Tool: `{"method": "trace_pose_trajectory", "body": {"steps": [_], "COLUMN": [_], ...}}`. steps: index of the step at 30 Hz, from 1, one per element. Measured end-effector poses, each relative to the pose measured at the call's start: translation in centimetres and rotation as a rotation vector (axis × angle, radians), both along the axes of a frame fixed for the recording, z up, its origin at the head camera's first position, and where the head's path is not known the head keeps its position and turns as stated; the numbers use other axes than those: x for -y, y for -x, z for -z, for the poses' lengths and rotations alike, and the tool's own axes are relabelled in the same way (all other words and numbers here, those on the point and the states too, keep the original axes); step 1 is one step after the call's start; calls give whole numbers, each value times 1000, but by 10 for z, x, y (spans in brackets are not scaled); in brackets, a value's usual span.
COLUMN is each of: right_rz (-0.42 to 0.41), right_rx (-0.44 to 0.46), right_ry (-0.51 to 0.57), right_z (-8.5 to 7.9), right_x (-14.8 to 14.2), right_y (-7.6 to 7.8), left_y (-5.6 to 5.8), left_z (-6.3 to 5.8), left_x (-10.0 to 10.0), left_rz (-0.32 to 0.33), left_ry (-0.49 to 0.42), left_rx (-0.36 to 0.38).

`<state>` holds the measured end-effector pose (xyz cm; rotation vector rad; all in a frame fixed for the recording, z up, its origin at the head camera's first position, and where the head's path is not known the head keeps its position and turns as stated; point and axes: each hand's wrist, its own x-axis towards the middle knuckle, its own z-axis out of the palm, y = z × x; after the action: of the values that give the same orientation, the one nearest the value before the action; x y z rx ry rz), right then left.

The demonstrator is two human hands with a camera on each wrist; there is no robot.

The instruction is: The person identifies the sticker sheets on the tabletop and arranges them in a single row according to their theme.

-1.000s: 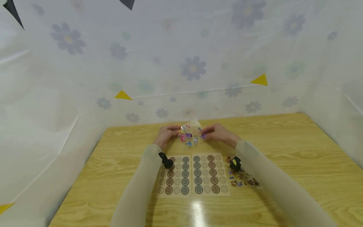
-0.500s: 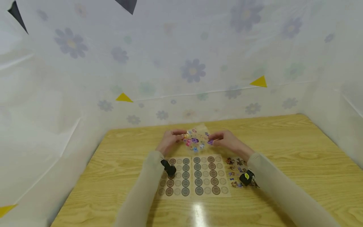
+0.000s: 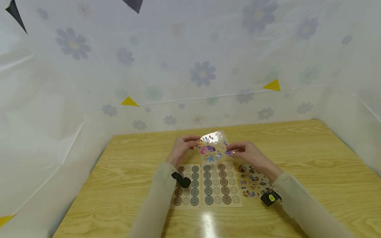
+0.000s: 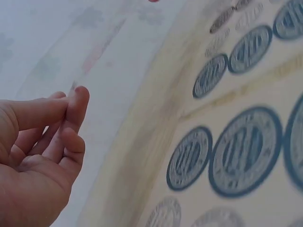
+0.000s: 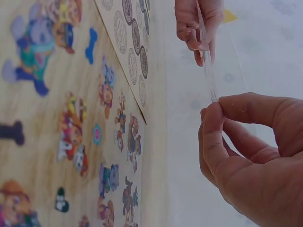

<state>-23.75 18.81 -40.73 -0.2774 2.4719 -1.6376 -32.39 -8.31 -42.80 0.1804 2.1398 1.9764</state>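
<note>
Between both hands stretches a clear sticker sheet (image 3: 212, 149) printed with small pink, purple and blue figures. My left hand (image 3: 181, 148) pinches its left edge between thumb and fingers. The right hand (image 3: 248, 153) pinches its right edge; in the right wrist view the right thumb and index finger (image 5: 213, 116) meet on the sheet, seen edge-on. The sheet is tilted above the table, just beyond two pale sheets of round seal stickers. The left seal sheet (image 3: 190, 203) is partly covered by the left wrist camera; the right seal sheet (image 3: 221, 195) lies beside it.
A second clear sticker sheet (image 3: 248, 186) with cartoon dogs lies right of the seal sheets, partly under the right wrist. All rest on a wood-grain table (image 3: 312, 158). A white flowered curtain (image 3: 178, 66) hangs behind and at both sides.
Both hands have moved to the right and a little nearer with the clear sticker sheet between them. Light now glares off its upper part. The sheets on the table have stayed put.
</note>
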Motion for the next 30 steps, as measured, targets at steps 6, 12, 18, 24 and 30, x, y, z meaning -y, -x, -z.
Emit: {"method": "trace_pose_trajectory", "body": {"steps": [6,12,18,24,30], "right_rz": [17,16,12,21,54], "right_rx": [-2,17,4,-2,7], "right_ry": [51,87,91,83,42], "right_z": [-1,-5,-8,-8,-9], "right_x": [-6,-10,-15,-23,-29], "right_y": [-10,-18,-26,-37,-44], "left_y": [-8,-14,-19,-24,-28], "left_z": [-6,-8,-9,-11,-12], "left_x": [-9,-14,-20,-27,-35], "left_rz": [-30,-37,-35,21,63], "left_ry": [-70,-102,-98,-86,-109], "left_rx": [-13,0,-3,-20,-16]}}
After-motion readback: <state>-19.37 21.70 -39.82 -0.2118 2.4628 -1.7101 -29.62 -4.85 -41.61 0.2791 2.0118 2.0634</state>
